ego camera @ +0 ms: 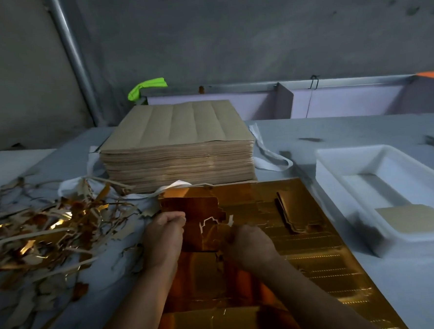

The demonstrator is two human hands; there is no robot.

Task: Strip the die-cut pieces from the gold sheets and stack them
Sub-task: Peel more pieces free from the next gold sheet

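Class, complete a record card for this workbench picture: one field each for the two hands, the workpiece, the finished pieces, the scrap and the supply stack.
left hand: grips the die-cut piece at its left edge
right hand: pinches the gold sheet beside the tear
gold sheet: lies flat under both hands
finished pieces: small stack on the sheet, right of the hands
scrap strips: heaped on the left
supply stack: tall, brown, behind the sheet
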